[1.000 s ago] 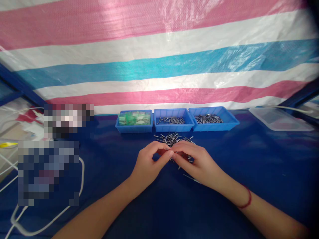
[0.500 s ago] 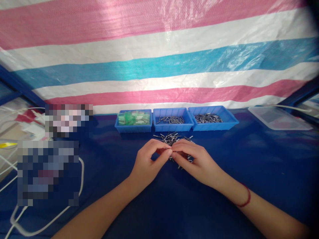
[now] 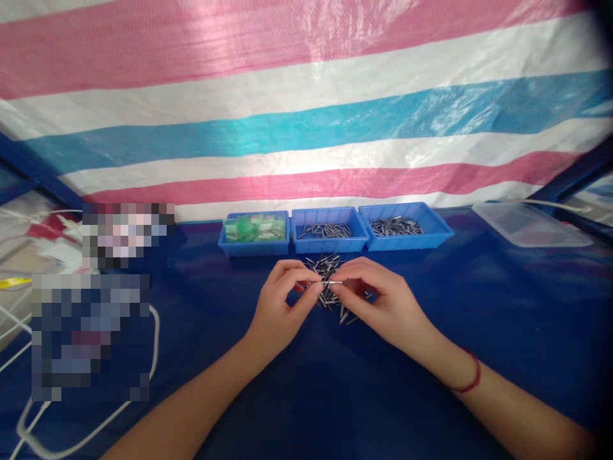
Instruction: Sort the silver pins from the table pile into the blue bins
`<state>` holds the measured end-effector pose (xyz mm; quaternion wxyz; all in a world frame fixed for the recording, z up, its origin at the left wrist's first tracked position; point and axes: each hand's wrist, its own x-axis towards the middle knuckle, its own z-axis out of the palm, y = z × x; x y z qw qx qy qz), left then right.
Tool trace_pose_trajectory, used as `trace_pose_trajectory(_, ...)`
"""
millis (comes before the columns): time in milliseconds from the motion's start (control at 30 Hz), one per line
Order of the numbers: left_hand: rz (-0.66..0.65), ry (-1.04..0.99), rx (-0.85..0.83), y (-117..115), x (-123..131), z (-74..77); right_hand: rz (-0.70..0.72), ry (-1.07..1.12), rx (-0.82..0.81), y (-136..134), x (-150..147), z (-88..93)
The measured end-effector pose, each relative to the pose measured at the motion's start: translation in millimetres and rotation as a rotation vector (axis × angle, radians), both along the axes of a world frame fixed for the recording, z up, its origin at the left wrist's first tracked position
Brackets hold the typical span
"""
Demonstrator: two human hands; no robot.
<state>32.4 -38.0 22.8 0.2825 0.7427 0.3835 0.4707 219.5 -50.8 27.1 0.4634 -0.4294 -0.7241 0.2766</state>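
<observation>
Between my two hands a slim silver metal rod lies level, partly covered by the fingertips. My left hand pinches its left part with thumb and forefinger. At its right part, the thumb and fingers of my right hand close in a pinch. Under and behind the fingers spreads a loose pile of similar thin metal rods on the dark blue table; my hands hide some of it. Whether the held rod is one piece or two joined ones I cannot tell.
Behind the pile stand three blue bins: the left bin holds green and clear packets, the middle bin and right bin hold metal rods. A clear plastic lid lies right. A white cable curves at left.
My fingertips have drawn slightly apart, and the metal rod between them now shows. Both hands sit a little higher, and more of the pile is visible between them.
</observation>
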Motion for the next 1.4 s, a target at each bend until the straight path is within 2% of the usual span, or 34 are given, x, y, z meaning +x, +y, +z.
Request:
trace_pose_trajectory(167, -0.039, 0.069, -0.052, 0.9, -0.5, -5.0, -0.009, -0.061, 0.072, -2.5, -1.1, 3.7)
trace_pose_trajectory(233, -0.040, 0.111, -0.075, 0.6, -0.5, -5.4, -0.054, -0.093, 0.099, -0.6, 2.1, 5.2)
trace_pose_trajectory(333, -0.081, 0.215, -0.067, -0.5, -0.3, -3.7, -0.249, -0.125, 0.178, 10.0, 18.6, 6.5)
trace_pose_trajectory(467, -0.225, 0.455, 0.066, -2.8, 1.1, -3.0, -0.645, -0.232, 0.293, 34.7, 55.1, 1.0)
trace_pose_trajectory(533, -0.256, 0.570, 0.159, -4.3, 2.6, -5.1, -0.741, -0.352, 0.303, 45.3, 69.0, -4.8)
trace_pose_trajectory(600, -0.276, 0.661, 0.247, -6.1, 4.5, -8.2, -0.781, -0.404, 0.302, 51.1, 74.6, -10.0)
trace_pose_trajectory(800, -0.290, 0.802, 0.387, -12.5, 9.9, -13.7, -0.621, -0.351, 0.221, 40.9, 56.6, -9.5)
trace_pose_trajectory(1100, -0.233, 0.795, 0.404, -8.9, 7.5, -16.2, -0.439, -0.252, 0.172, 29.5, 40.8, -5.8)
trace_pose_trajectory(1267, -0.240, 0.787, 0.411, -10.0, 8.0, -14.1, -0.367, -0.277, 0.177, 25.4, 34.9, -3.6)
trace_pose_trajectory(1400, -0.235, 0.846, 0.403, -14.2, 9.6, -9.5, -0.135, -0.424, 0.152, 16.8, 32.2, 6.3)
